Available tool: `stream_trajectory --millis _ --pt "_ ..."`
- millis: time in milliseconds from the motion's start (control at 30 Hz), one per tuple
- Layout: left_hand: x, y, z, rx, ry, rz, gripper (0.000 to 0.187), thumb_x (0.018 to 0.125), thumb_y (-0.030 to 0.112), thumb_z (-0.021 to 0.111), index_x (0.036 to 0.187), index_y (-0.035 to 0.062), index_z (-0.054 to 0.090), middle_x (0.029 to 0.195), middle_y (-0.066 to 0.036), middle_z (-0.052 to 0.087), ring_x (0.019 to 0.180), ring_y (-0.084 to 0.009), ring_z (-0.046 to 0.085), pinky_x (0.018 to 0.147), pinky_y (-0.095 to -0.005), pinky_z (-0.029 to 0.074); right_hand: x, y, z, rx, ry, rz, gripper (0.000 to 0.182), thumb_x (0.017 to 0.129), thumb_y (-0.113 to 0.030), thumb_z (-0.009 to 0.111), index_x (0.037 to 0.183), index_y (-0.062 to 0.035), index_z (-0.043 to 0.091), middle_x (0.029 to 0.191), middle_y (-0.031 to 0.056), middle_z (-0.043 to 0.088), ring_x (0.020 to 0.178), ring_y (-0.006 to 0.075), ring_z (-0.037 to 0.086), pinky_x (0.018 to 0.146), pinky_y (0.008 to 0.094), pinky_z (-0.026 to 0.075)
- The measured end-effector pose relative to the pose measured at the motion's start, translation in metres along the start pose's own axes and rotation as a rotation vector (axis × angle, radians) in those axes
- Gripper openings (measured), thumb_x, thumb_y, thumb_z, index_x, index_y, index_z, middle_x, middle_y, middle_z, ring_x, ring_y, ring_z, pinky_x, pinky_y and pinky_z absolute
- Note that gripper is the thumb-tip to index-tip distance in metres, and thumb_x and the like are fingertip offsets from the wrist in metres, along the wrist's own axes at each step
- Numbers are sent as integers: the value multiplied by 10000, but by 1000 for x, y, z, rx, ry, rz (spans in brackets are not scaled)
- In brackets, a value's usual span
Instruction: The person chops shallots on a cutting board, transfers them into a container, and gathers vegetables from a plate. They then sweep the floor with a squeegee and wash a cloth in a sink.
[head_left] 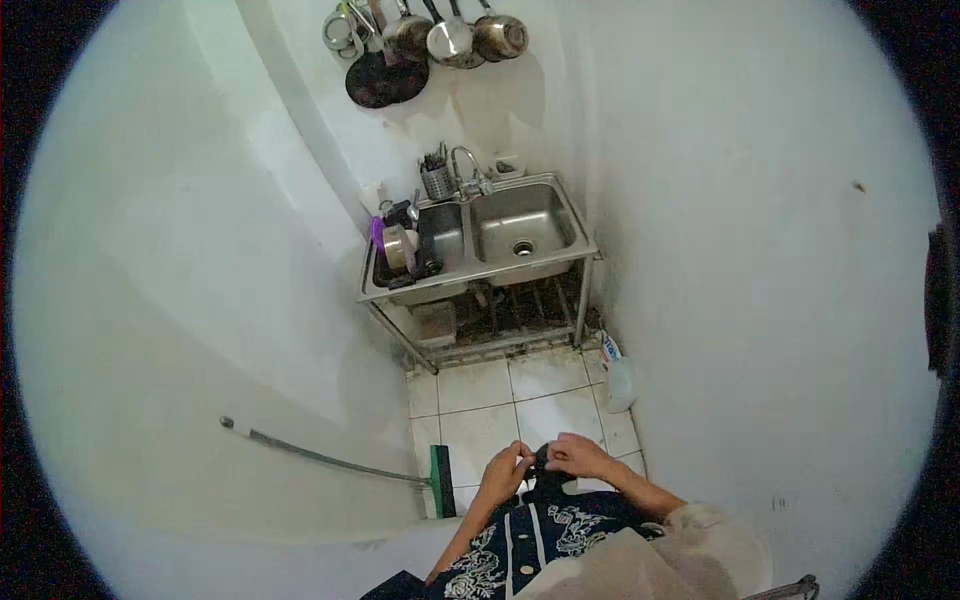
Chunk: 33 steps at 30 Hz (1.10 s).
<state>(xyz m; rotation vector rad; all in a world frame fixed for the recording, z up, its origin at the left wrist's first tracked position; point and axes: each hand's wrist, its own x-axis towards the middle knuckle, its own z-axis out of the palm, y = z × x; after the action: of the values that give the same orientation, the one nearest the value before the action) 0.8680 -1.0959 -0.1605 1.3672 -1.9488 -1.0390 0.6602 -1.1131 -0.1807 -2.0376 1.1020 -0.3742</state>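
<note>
In front of my body, low in the head view, both hands are raised close together. My left hand (505, 474) has thumb and fingers pinched together at the left side of a small black item (543, 462). From the right, my right hand (580, 456) closes its curled fingers at the upper edge of that same item. It looks dark and soft against my dark, white-patterned clothing (500, 555); I cannot tell its kind.
Ahead stands a double-basin steel sink (525, 235) with a faucet (468, 170), a utensil holder (437, 180) and dishes at left. Pans (385, 80) hang above. A green-headed floor brush (440, 482) leans left; a bottle (620, 382) stands by the right wall.
</note>
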Motion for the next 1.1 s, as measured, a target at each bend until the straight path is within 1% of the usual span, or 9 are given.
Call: stream_trajectory --millis 133,367,400,533,600,633,833,967,1100 --pt "73 -12 -34 -27 89 -105 145 871 160 522 906 31 467 766 -150 591 761 -325 586 686 -402 446 92 18 -50 -43 158 -292 207 796 -253 624 839 -67 544 745 89 536 756 249 538 678 380 426" --pt "241 -45 -79 89 106 22 159 860 186 539 871 34 494 722 -157 572 706 -341 577 615 -415 429 212 72 -127 463 -114 46 394 810 -403 630 861 -32 510 705 133 584 671 250 587 623 360 444" --pt "269 -11 -50 114 55 67 165 860 192 540 876 34 495 723 -163 572 714 -346 578 621 -422 427 186 107 -150 354 -78 21 411 820 -408 628 865 -7 548 712 79 593 709 187 561 657 316 440" --pt "383 -27 -88 124 -122 158 187 867 215 539 913 35 519 735 -168 592 719 -358 585 637 -431 438 257 128 -196 216 -383 254 578 793 -501 604 1097 -10 569 947 129 632 871 210 583 791 353 442" --pt "433 -48 -95 90 -74 229 211 876 232 534 919 26 533 757 -161 605 736 -334 598 659 -403 457 285 145 -216 410 -196 253 579 771 -474 638 1109 -11 560 986 113 623 897 219 572 817 351 430" --pt "457 -40 -108 49 -179 48 225 880 243 533 923 22 545 820 -157 599 797 -308 598 691 -388 460 295 155 -224 511 -102 254 582 759 -460 655 1116 -11 555 1006 105 619 910 224 567 830 349 424" --pt "584 -143 -96 45 286 54 219 866 241 558 953 41 576 920 -132 578 921 -297 543 822 -385 407 381 219 -297 1296 772 322 323 733 -170 629 1015 -26 565 926 96 614 823 210 597 757 346 487" --pt "604 -206 -64 354 496 -22 411 845 293 576 1126 -3 519 1111 -211 520 1065 -378 462 941 -450 334 458 268 -347 1511 924 253 187 722 -113 621 882 -26 578 750 74 616 705 228 610 683 344 518" --pt "596 -231 -41 406 376 -143 584 808 221 616 1293 13 366 1348 -262 295 1225 -403 317 985 -507 282 548 327 -369 1398 729 238 273 759 -79 610 1015 4 560 954 87 588 868 215 586 770 353 474"
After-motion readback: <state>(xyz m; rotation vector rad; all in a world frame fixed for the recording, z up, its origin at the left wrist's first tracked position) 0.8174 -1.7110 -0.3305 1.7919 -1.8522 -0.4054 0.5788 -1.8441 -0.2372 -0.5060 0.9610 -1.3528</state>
